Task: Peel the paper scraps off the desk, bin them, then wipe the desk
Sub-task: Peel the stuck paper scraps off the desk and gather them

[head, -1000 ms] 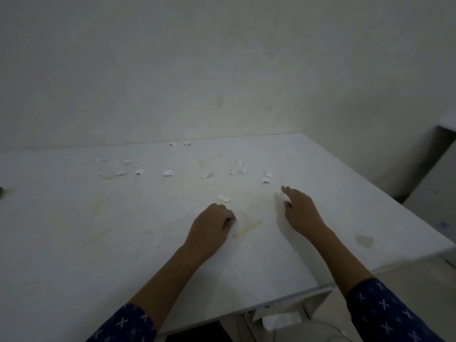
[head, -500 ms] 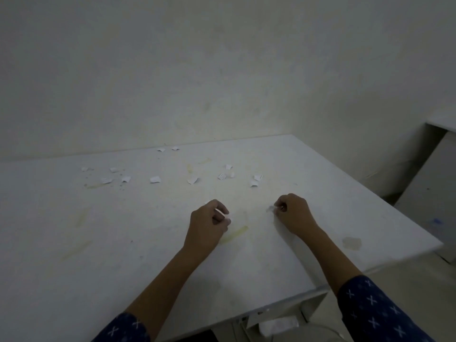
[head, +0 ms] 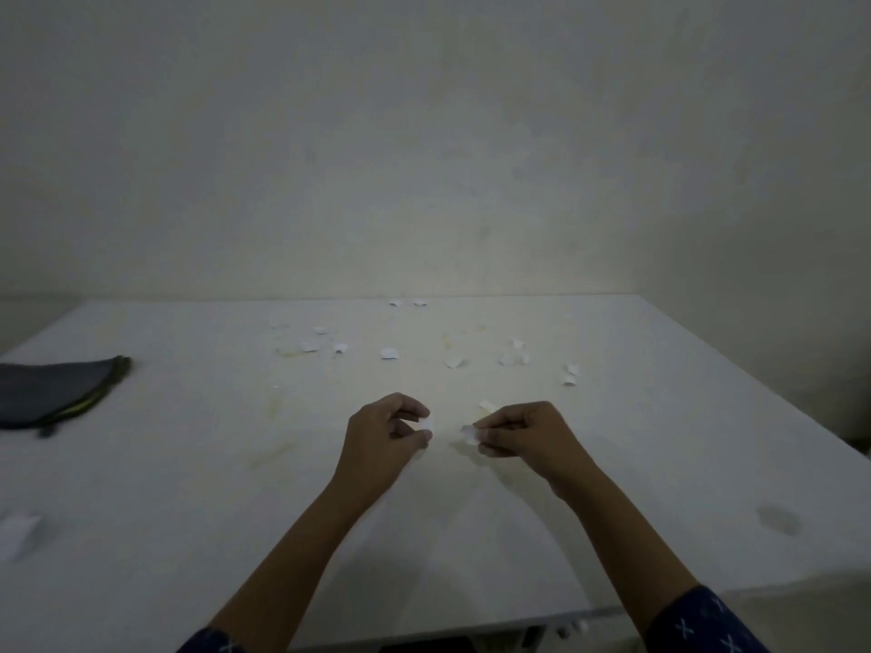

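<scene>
On the white desk (head: 188,487) my left hand (head: 384,438) pinches a small white paper scrap (head: 427,425) between thumb and fingers. Close beside it, my right hand (head: 523,435) pinches another scrap (head: 469,434) at its fingertips. Both hands hover just above the desk's middle, a hand's width apart. One more scrap (head: 486,406) lies just behind my right hand. Several white scraps (head: 389,353) are scattered further back, across the far half of the desk.
A dark grey cloth (head: 52,393) with a yellow-green edge lies at the desk's left side. A blurred white piece (head: 16,532) sits near the left front edge. A round stain (head: 777,518) marks the right front. Yellowish smears streak the middle. A wall stands behind.
Both hands lifted scraps off the desk and now hold them close together. The view swung left, bringing the dark cloth into sight.
</scene>
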The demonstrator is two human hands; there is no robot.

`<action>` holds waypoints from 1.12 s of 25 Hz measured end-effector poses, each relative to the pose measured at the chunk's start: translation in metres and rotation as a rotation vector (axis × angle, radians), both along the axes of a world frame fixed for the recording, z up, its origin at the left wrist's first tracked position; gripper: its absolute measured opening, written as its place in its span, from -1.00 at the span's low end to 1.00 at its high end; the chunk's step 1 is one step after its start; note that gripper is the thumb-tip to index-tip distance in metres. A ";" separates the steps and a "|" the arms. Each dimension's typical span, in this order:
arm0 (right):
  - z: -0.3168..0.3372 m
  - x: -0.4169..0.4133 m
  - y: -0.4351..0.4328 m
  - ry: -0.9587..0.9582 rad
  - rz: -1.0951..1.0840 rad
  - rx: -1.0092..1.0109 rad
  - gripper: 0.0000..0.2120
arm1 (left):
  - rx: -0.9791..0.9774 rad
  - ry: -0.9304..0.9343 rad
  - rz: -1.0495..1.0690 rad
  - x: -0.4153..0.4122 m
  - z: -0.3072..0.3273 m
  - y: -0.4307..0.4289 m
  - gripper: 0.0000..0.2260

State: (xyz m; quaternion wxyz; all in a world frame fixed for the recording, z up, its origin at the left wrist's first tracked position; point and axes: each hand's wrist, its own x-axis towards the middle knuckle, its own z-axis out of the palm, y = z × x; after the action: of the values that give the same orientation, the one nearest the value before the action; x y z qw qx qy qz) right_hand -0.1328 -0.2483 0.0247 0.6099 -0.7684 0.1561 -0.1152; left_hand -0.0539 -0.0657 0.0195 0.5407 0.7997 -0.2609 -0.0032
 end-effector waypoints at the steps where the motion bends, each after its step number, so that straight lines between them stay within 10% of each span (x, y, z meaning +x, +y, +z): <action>1: -0.002 0.010 0.017 0.012 0.035 -0.025 -0.90 | 0.015 -0.008 0.031 0.004 0.001 0.019 -0.87; 20: -0.016 0.111 0.346 -0.026 0.474 0.055 -0.95 | 0.137 -0.095 0.499 0.036 0.003 0.350 -0.87; 28: -0.024 0.122 0.376 -0.119 0.469 -0.357 -0.95 | 0.295 -0.219 0.528 0.048 -0.025 0.362 -0.87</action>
State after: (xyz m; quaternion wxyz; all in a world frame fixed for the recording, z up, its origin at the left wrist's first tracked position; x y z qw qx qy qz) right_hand -0.0112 0.1280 0.0006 0.4830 -0.8705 -0.0844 -0.0417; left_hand -0.0056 0.2962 -0.0051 0.3699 0.9051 -0.0977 0.1856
